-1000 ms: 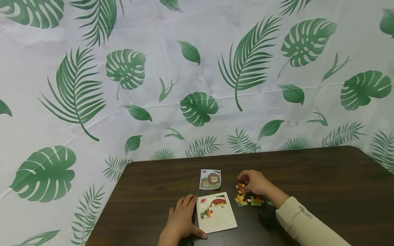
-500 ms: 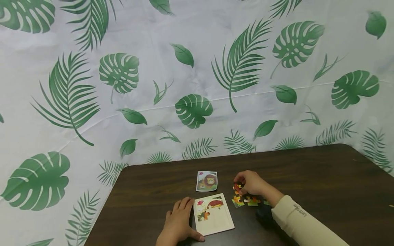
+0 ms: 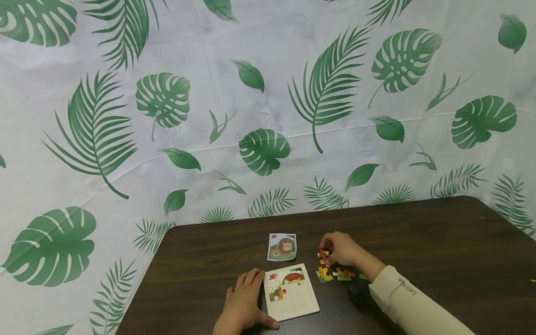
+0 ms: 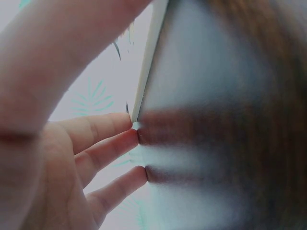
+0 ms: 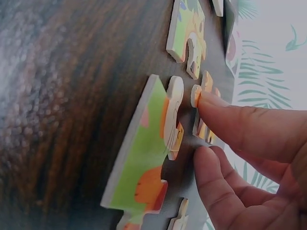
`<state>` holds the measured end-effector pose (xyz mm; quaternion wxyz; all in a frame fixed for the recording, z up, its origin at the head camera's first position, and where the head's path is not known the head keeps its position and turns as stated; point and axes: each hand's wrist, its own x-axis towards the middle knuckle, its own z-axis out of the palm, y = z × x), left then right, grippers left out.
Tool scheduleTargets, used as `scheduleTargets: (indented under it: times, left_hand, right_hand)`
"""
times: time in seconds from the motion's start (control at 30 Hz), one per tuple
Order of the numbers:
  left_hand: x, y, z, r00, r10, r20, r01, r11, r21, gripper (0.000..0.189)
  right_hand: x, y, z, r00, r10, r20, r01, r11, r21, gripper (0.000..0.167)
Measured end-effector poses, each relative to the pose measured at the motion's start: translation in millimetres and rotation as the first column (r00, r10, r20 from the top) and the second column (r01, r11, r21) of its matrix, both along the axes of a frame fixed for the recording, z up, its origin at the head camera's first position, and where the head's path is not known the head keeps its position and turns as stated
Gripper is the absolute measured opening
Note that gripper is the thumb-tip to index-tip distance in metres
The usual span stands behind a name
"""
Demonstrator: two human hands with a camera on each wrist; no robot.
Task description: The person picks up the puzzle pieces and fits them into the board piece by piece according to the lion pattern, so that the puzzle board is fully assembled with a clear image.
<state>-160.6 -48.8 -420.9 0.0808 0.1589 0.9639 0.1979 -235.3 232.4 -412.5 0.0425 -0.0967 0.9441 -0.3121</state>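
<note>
My left hand (image 3: 244,300) lies along the left side of a pale puzzle board (image 3: 298,300), fingers extended, thumb at its near corner. In the left wrist view the fingertips (image 4: 139,136) meet the dark table beside the board's edge. A few jigsaw pieces sit in the board's upper and left parts, including a reddish-brown one (image 3: 293,278). To the right, my right hand (image 3: 343,250) pinches a red-orange jigsaw piece (image 3: 322,257) low over the table. The right wrist view has the thumb (image 5: 216,103) against that piece, with the other fingers curled close below it.
Loose jigsaw pieces lie near the right hand, among them a green-edged one (image 3: 344,275) and a yellow-orange one (image 3: 324,274). A lion picture card (image 3: 282,247) lies behind the board. The dark wooden table (image 3: 435,242) ends at a leaf-print cloth (image 3: 268,107).
The head view has shifted slightly, so everything sits a little further left than a second ago. Both hands keep nearly the same places; the right fingers move only slightly at the piece.
</note>
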Motion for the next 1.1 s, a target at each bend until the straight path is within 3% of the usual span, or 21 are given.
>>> scheduleTargets:
  times: [0.57, 0.9, 1.1]
  left_hand:
    - [0.4, -0.8, -1.4, 1.000, -0.002, -0.011, 0.002, 1.000, 0.013, 0.114]
    - [-0.4, 0.4, -2.2, 1.000, 0.007, 0.006, -0.007, 1.000, 0.001, 0.114]
    - [-0.2, 0.8, -0.7, 1.000, 0.008, 0.007, -0.008, 1.000, -0.002, 0.113]
  right_hand:
    - [1.8, -2.0, -6.0, 0.999, -0.034, -0.043, 0.029, 0.994, -0.104, 0.039]
    - [2.0, -2.9, -12.1, 0.985, -0.037, -0.168, 0.013, 0.990, -0.140, 0.032]
    - [2.8, -6.0, -12.4, 0.980, -0.036, -0.194, -0.004, 0.979, -0.202, 0.027]
